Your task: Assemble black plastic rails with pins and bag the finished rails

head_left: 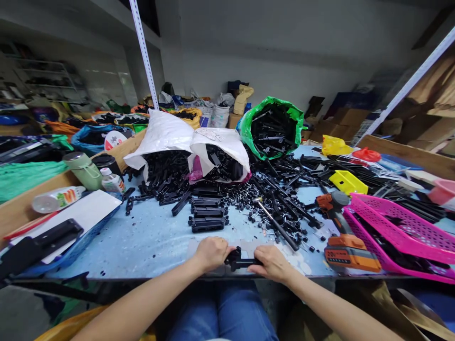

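Note:
Close to the table's front edge, a black plastic bracket (243,263) spans the gap between my two hands. My left hand (212,253) is closed on its left end, thumb pointing right. On the other end my right hand (272,262) pinches the part with thumb and fingers. The fingers cover both ends, so the full shape is hidden. Just beyond my hands lies a stack of similar black parts (208,215) in rows. A hammer (276,222) rests to the right of them, among small loose black pieces and pins (254,199).
An orange cordless drill (346,232) stands right, beside pink baskets (401,227). White sacks (167,135) and a green sack (272,128) spill black parts at the back. A yellow tray (349,182) lies right; a green flask (83,170) and bottles stand left.

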A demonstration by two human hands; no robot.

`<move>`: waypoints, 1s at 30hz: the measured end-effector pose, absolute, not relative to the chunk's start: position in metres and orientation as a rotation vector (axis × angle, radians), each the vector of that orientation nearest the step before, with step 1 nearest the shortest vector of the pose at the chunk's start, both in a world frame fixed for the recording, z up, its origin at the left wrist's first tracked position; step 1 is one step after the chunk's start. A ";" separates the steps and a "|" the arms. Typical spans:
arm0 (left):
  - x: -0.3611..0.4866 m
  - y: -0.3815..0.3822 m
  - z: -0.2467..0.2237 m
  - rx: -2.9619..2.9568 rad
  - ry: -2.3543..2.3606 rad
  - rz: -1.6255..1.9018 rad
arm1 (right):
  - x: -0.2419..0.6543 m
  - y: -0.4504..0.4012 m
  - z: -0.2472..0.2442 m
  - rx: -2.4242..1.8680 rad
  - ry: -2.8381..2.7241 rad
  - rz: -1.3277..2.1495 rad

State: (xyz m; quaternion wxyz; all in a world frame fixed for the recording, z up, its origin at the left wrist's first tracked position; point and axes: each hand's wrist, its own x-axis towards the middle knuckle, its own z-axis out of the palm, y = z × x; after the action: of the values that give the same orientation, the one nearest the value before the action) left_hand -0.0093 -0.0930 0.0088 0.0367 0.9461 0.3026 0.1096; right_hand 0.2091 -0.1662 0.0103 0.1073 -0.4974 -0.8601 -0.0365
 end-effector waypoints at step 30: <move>-0.050 -0.169 0.016 2.573 0.433 1.382 | 0.073 -0.154 -0.013 -0.950 -1.513 0.505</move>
State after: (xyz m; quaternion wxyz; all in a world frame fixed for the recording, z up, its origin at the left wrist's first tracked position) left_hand -0.0502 -0.1694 0.0163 0.0943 0.8675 0.1459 0.4661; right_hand 0.0726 -0.1537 -0.0130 0.5991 -0.4095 -0.6526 0.2177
